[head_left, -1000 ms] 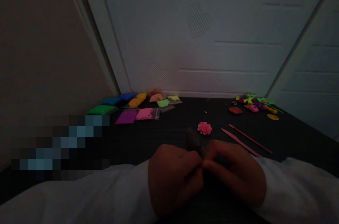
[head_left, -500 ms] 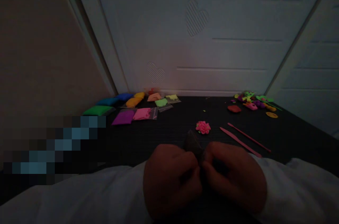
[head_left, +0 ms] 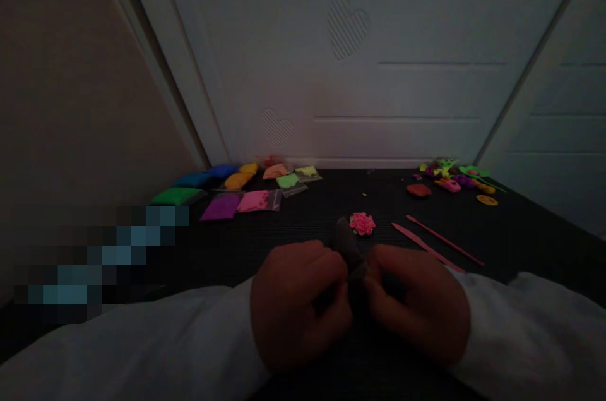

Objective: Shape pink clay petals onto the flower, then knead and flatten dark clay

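Note:
A dark grey-brown packet [head_left: 347, 243], possibly a small bag of clay, is pinched between both hands above the black table. My left hand [head_left: 303, 303] is closed on its left side, fingers curled. On the other side, my right hand [head_left: 416, 300] grips its edge between thumb and fingers. The packet's lower part is hidden, and the light is dim. Just beyond it lies a pink flower [head_left: 362, 223] with ruffled petals. To the right rest a flat pink modelling knife [head_left: 426, 246] and a thin pink stick tool [head_left: 445, 239].
Bags of coloured clay, among them a purple bag [head_left: 221, 206], a pink bag [head_left: 255, 201] and a green bag [head_left: 176, 196], line the back left. At back right sit a red lump [head_left: 418, 190], a yellow disc [head_left: 487, 200] and several small coloured pieces. A white panel [head_left: 402, 91] stands behind the table [head_left: 326, 199].
Both hands and the packet have risen slightly in the picture. More of the packet shows between the fingers, and its top now looks rounder. The view has tilted a little.

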Motion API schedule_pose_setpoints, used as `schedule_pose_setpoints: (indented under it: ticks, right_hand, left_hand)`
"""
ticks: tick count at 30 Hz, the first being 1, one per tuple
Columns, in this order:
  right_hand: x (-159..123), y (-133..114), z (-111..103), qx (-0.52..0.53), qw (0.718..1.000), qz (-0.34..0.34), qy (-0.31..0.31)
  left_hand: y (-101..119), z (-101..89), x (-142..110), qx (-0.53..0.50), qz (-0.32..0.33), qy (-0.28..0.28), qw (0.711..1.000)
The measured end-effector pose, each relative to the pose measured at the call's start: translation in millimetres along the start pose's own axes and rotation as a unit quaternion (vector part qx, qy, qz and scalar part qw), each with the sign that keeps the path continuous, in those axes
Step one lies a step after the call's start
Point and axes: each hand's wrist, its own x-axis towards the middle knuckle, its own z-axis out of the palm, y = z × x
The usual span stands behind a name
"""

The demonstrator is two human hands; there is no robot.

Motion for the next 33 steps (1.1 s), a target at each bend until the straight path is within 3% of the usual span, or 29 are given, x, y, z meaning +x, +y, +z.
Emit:
schedule_pose_setpoints:
  ticks: [8, 17, 28, 33]
  right_hand:
    - [0.2, 2.1, 2.6, 0.007, 1.0, -0.025, -0.003]
    - [-1.0, 1.3, 4.5, -0.005, 0.999, -0.045, -0.004]
    - [-0.1, 1.7, 6.4, -0.015, 0.999, -0.046, -0.009]
    - [-0.5, 1.2, 5.5, -0.007, 0.998, -0.054, -0.016]
  left_hand:
    - [-1.4, 4.7, 0.0, -0.007, 0.034, 0.012, 0.999]
    - [-2.6, 5.3, -0.1, 0.012, 0.092, 0.093, 0.991]
    - [1.1, 5.1, -0.6, 0.016, 0.08, 0.074, 0.994]
    - [1.8, 3.3, -0.7, 0.063, 0.124, 0.091, 0.986]
